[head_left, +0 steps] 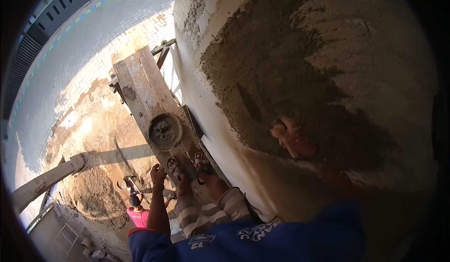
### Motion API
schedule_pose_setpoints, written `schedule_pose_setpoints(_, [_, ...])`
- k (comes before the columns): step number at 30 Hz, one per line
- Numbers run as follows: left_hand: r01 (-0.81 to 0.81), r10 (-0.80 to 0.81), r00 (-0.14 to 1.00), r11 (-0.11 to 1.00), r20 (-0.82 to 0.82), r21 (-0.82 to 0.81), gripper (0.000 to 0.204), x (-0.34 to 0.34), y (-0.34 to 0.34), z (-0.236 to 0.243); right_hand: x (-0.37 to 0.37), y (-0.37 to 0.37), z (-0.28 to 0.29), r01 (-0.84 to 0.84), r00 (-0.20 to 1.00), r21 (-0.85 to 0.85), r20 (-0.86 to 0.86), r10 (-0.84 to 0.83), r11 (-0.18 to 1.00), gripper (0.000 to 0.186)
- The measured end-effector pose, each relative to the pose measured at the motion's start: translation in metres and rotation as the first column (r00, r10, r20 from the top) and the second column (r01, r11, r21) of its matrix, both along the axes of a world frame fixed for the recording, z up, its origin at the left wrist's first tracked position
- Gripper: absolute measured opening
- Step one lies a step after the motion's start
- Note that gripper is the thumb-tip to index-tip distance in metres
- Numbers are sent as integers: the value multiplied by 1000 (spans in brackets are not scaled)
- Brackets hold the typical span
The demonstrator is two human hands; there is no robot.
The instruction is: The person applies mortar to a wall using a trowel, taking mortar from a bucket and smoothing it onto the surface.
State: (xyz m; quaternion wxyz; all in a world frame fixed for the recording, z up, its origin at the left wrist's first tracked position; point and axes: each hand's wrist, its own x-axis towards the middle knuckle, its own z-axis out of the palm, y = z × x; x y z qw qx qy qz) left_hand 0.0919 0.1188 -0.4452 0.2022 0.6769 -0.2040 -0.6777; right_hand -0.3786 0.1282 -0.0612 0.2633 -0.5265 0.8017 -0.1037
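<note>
My right hand [293,138] is closed on the handle of a trowel, whose dark blade [249,102] lies against dark wet mortar [286,51] on the wall at right. My left hand [158,173] hangs beside my legs with fingers curled; whatever it may hold is too small to make out. A round pan [164,131] with grey mortar in it sits on the plank scaffold [137,74], just ahead of my sandalled feet.
Below at left, a person in pink [138,215] is beside a sand heap [96,196]. A long beam [49,177] crosses the lower left. Beyond the scaffold are paving [79,56] and a dark railing [40,25]. The plastered wall [389,65] curves along the whole right side.
</note>
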Motion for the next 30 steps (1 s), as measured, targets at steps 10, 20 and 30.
schedule_pose_setpoints(10, [-124, 125, 992, 973, 6, 196, 48, -1, 65, -116, 121, -28, -373, -597, 759, 327, -66, 648, 733, 17])
schedule_pose_setpoints(20, [38, 40, 898, 985, 438, -170, 54, 15, -49, -292, 200, -186, -505, -757, 443, 255, -478, 759, 602, 9])
schedule_pose_setpoints(30, [106, 34, 914, 942, 404, -319, 32, -23, -59, -279, 198, -180, -610, -892, 405, 112, -226, 886, 437, 20])
